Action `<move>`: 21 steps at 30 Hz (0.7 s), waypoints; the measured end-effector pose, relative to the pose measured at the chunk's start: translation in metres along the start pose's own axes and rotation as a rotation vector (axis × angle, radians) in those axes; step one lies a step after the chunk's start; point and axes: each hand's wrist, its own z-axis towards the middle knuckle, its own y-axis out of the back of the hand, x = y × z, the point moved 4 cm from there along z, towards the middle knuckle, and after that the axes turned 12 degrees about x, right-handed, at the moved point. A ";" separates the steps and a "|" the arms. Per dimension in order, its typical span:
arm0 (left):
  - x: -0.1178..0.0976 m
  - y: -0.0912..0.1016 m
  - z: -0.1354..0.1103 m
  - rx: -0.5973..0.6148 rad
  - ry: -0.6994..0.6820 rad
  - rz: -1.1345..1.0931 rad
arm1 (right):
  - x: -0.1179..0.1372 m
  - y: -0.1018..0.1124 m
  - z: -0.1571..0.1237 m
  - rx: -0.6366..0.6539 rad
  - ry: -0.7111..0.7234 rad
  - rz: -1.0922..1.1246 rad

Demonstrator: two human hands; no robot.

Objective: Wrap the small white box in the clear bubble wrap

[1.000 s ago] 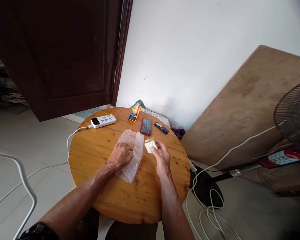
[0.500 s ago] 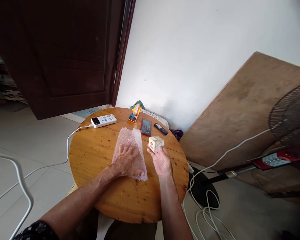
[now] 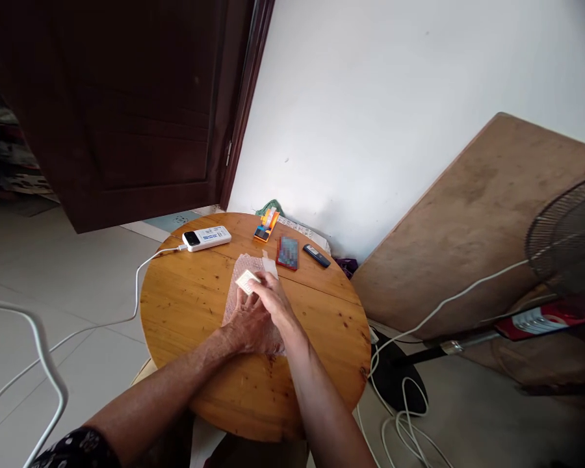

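Observation:
A sheet of pinkish bubble wrap (image 3: 232, 294) lies on the round wooden table (image 3: 175, 305), with a pale strip along its right side. My left hand (image 3: 251, 325) rests on the wrap, fingers spread and pointing away from me. Over those fingers, my right hand (image 3: 273, 298) grips a small cream-coloured box (image 3: 247, 281) between thumb and fingers. The box is tilted, and the right hand hides part of it and part of the wrap. Whether the box touches the left fingers I cannot tell.
A white power bank (image 3: 207, 238) with a cable lies at the back left. Along the far side are an orange tape dispenser (image 3: 266, 225), a red-edged flat item (image 3: 287, 253) with a blurred face, and a dark handset (image 3: 316, 255). A fan (image 3: 565, 240) stands right.
My right hand has carried the box left, from beside the bubble wrap to over my left hand. The left hand stays spread on the wrap. The view has shifted slightly.

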 end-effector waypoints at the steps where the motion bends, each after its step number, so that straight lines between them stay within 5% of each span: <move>1: 0.004 0.001 -0.007 0.029 -0.039 0.016 | -0.003 0.009 0.001 -0.043 0.000 0.018; 4: 0.011 0.005 -0.013 0.133 -0.052 0.034 | -0.007 0.040 -0.005 -0.164 0.046 0.096; 8: 0.025 0.019 -0.004 -0.012 0.118 0.003 | -0.020 0.065 -0.022 -0.261 0.119 0.171; 14: 0.051 0.022 0.000 -0.075 0.234 0.037 | -0.031 0.063 -0.029 -0.175 0.212 0.121; 21: 0.059 0.021 0.004 -0.024 0.166 0.037 | -0.017 0.048 -0.037 -0.027 0.161 -0.474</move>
